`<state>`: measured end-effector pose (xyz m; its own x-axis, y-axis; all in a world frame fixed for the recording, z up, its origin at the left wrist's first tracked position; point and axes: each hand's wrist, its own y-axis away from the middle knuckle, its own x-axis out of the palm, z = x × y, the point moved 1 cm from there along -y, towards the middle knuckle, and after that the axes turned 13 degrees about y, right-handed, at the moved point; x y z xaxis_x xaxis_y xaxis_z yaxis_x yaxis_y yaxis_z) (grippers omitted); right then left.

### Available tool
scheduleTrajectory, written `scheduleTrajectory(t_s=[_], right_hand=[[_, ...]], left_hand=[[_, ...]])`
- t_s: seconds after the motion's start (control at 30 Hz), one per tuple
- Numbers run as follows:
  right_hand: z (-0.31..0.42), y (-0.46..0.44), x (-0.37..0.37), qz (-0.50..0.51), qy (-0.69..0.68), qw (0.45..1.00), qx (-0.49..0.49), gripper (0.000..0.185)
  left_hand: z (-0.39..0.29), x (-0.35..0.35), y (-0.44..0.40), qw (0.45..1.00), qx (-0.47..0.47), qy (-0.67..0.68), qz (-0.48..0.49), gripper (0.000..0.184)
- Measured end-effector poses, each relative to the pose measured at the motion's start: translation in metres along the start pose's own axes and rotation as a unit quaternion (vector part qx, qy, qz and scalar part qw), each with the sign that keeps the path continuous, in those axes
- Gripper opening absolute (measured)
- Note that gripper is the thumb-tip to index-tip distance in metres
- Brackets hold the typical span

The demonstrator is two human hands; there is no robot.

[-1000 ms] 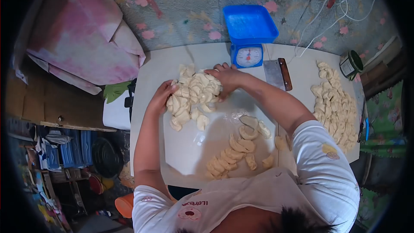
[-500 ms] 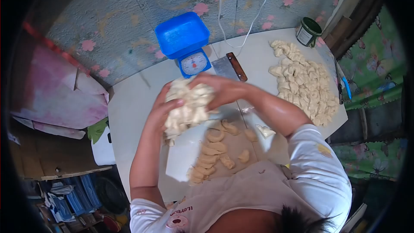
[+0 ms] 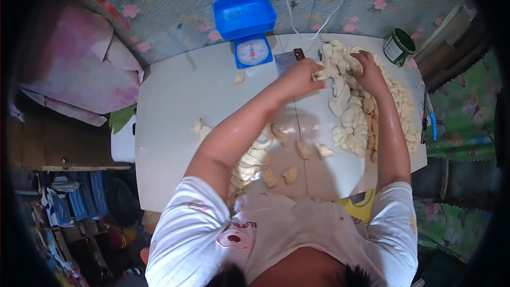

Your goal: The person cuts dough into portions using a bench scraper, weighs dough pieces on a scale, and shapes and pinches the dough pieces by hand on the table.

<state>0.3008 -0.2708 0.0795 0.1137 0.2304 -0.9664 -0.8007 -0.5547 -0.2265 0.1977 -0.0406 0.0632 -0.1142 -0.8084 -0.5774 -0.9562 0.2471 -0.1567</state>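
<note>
A large heap of pale dough pieces (image 3: 353, 122) lies on the right side of the white table (image 3: 170, 101). My left hand (image 3: 304, 78) is at the heap's upper left edge, its fingers curled on dough. On top of the heap, my right hand (image 3: 367, 70) has its fingers spread and bent over the dough, touching it. More cut pieces (image 3: 252, 159) lie in a row near my body, partly hidden by my left forearm. A few loose pieces (image 3: 304, 150) rest between the row and the heap.
At the back stands a blue scale (image 3: 253, 51) with a tray (image 3: 245, 15). A wide blade with a wooden handle (image 3: 298, 54) lies beside it, partly behind my left hand. A green tub (image 3: 399, 46) and a blue-handled tool (image 3: 433, 126) are at the right.
Both hands have moved right with the gathered dough, from the left part of the table to the heap. The dough now lies there and my right hand has spread its fingers.
</note>
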Motion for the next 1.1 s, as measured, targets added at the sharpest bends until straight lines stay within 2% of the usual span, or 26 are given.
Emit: scheduleTrajectory(t_s=[0.07,0.1,0.13,0.17,0.2,0.23,0.27,0.33,0.37,0.4,0.43,0.47,0.5,0.53,0.6,0.67,0.73,0.77,0.8,0.83,0.87,0.93,1.07,1.1], right_hand=[[0.040,0.015,0.002,0.042,-0.149,0.988,-0.021,0.041],[0.062,0.020,0.013,0.066,-0.232,0.970,-0.040,0.038],[0.090,0.021,0.019,0.155,-0.294,0.937,-0.111,0.038],[0.117,0.021,0.035,0.208,-0.297,0.917,-0.166,0.039],[0.148,0.010,0.039,0.265,-0.241,0.901,-0.244,0.041],[0.174,-0.004,0.067,0.244,-0.202,0.901,-0.295,0.044],[0.201,-0.018,0.092,0.215,-0.233,0.899,-0.302,0.047],[0.249,-0.037,0.130,0.086,-0.250,0.933,-0.245,0.049],[0.270,-0.039,0.146,0.037,-0.204,0.953,-0.221,0.046],[0.282,-0.041,0.154,-0.015,-0.156,0.968,-0.195,0.043],[0.286,-0.037,0.153,-0.013,-0.156,0.969,-0.190,0.043],[0.290,-0.031,0.153,0.003,-0.147,0.959,-0.243,0.039],[0.292,-0.022,0.152,0.023,-0.136,0.946,-0.294,0.035],[0.287,-0.013,0.143,0.030,-0.134,0.947,-0.291,0.035],[0.264,0.011,0.121,0.230,-0.109,0.877,-0.407,0.032],[0.223,0.050,0.094,0.234,-0.231,0.863,-0.383,0.044],[0.191,0.079,0.062,0.172,-0.118,0.909,-0.360,0.063],[0.186,0.089,0.061,0.174,-0.117,0.910,-0.357,0.063],[0.181,0.096,0.060,0.133,-0.067,0.925,-0.351,0.066],[0.178,0.103,0.059,0.093,-0.018,0.935,-0.343,0.070],[0.184,0.104,0.060,0.095,-0.018,0.935,-0.340,0.070],[0.220,0.093,0.067,0.209,-0.164,0.939,-0.218,0.067],[0.249,0.077,0.096,0.166,-0.153,0.954,-0.197,0.065],[0.251,0.075,0.096,0.200,-0.152,0.936,-0.247,0.066]], left_hand=[[-0.002,-0.032,0.077,0.998,0.016,0.041,-0.053,0.051],[0.012,-0.049,0.114,0.995,-0.036,0.002,-0.093,0.051],[0.023,-0.067,0.152,0.983,-0.114,-0.020,-0.143,0.051],[0.037,-0.085,0.188,0.965,-0.186,-0.089,-0.164,0.056],[0.044,-0.095,0.221,0.939,-0.249,-0.134,-0.196,0.060],[0.052,-0.100,0.249,0.905,-0.312,-0.177,-0.227,0.063],[0.067,-0.102,0.267,0.904,-0.316,-0.178,-0.226,0.063],[0.103,-0.088,0.301,0.868,-0.313,-0.286,-0.261,0.069],[0.115,-0.069,0.308,0.846,-0.225,-0.394,-0.279,0.048],[0.109,-0.064,0.306,0.848,-0.224,-0.394,-0.276,0.048],[0.099,-0.061,0.302,0.919,-0.167,-0.234,-0.270,0.037],[0.088,-0.056,0.301,0.959,-0.108,-0.065,-0.254,0.026],[0.071,-0.051,0.300,0.961,-0.086,-0.048,-0.257,0.016],[0.059,-0.048,0.307,0.962,-0.088,-0.040,-0.254,0.016],[0.041,-0.035,0.331,0.941,-0.184,0.021,-0.283,0.023],[0.026,-0.023,0.370,0.928,-0.228,0.142,-0.259,0.033],[-0.005,-0.006,0.391,0.951,-0.196,0.145,-0.191,0.058],[-0.023,0.001,0.392,0.951,-0.195,0.148,-0.188,0.058],[-0.044,0.012,0.387,0.967,-0.208,-0.005,-0.144,0.069],[-0.055,0.020,0.385,0.959,-0.215,-0.160,-0.096,0.081],[-0.052,0.023,0.383,0.959,-0.215,-0.157,-0.093,0.081],[-0.034,0.026,0.371,0.958,-0.194,-0.175,-0.116,0.098],[0.001,0.008,0.333,0.967,-0.168,-0.156,-0.115,0.093],[0.001,0.006,0.331,0.967,-0.166,-0.157,-0.113,0.093]])
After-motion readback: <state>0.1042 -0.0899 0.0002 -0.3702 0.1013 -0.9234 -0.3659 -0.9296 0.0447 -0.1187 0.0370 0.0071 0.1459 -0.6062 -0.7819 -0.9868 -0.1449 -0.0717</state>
